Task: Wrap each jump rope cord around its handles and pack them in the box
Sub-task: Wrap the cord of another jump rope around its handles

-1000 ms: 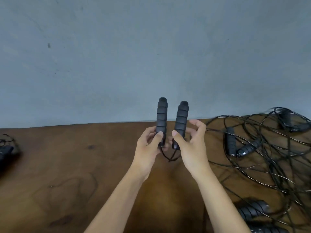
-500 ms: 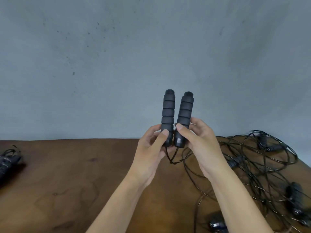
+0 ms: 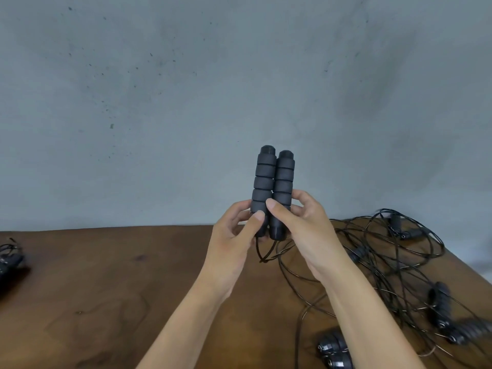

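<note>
Now both hands, left (image 3: pixel 234 243) and right (image 3: pixel 303 230), grip pinching upright handles (image 3: pixel 273 187) at lower ends, side by side.

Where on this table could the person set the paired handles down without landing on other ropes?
The bare wood between the small bundle at the left edge and the left hand. The right side is crowded with tangled cords and loose handles.

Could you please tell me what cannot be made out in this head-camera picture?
- Box: not in the head view at all.
- Dark bundle at the left: cut off by the frame edge.
- Lower ends of the two handles: covered by the left hand and right hand.
- Which cord in the tangle is theirs: unclear.
</note>
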Motion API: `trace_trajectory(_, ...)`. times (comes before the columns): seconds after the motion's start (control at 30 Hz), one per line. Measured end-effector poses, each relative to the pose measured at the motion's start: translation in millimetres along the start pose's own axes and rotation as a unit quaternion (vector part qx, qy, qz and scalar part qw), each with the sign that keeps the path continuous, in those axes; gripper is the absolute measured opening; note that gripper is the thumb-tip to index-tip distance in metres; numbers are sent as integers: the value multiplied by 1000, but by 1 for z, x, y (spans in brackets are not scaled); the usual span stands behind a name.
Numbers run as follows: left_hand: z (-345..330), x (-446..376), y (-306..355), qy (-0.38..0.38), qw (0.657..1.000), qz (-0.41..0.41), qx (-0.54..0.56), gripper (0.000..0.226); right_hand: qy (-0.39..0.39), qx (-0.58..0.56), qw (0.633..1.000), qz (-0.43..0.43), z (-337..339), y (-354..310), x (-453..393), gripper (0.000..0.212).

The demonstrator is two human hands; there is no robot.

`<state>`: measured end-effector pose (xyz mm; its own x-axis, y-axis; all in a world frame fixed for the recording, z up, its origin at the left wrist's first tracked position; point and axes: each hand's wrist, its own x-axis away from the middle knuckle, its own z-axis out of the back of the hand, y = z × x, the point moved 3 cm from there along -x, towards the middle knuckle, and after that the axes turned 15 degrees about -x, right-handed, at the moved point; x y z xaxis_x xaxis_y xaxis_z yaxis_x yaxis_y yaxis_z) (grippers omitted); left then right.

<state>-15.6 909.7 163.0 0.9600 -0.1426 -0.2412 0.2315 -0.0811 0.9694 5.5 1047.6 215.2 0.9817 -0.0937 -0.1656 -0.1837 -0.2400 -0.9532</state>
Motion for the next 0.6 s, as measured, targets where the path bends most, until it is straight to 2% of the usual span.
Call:
trace_trajectory(0.2,-3,-3,6,-26,1000,-1,-15,23,33,-34,999,1,2,-6,3,37)
trace_trajectory(0.4,2,-6,13,-43,998,32,43,53,31,-19,999,16,1,-11,0,37)
trace_trajectory(0.47,4,-9,16,-79,994,55,60,52,29,-20,999,15,0,-10,-2,37)
trace_trajectory(0.6,-3,-16,25,-216,973,76,28,40,9,-29,1000,7,-5,-9,-4,34)
